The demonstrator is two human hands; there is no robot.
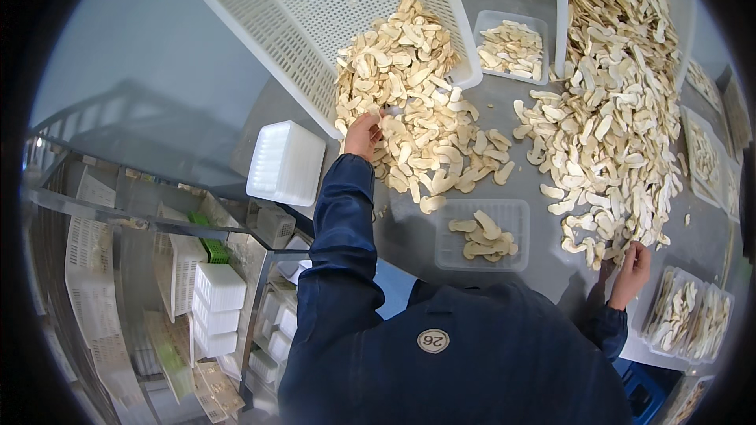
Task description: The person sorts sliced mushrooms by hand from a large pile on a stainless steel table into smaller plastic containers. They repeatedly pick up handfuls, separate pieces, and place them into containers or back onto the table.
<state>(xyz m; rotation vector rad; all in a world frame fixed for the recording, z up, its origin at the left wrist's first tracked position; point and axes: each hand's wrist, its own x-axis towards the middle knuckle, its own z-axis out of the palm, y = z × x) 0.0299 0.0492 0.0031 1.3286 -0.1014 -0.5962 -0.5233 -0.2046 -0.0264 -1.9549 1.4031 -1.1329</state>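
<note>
My left hand [362, 134] reaches into a heap of dried mushroom slices [407, 124] that spills from a tipped white plastic basket [307, 0]. Its fingertips touch the slices near the basket's lower corner; whether one is pinched between them is hard to see. At the near end of a second, larger pile of mushroom slices [614, 124] is my right hand [632, 274], its fingers bent close together by the lowest slices. Their tips are partly hidden, so a grip cannot be made out. Between both hands, a clear plastic tray [446, 254] holds several slices.
A stack of white trays [286, 162] stands left of the basket. Behind the heaps sits a filled tray [511, 47]. More filled trays [688, 313] line the right side of the grey table [407, 236]. A metal shelf rack [147, 218] with baskets and containers is at left.
</note>
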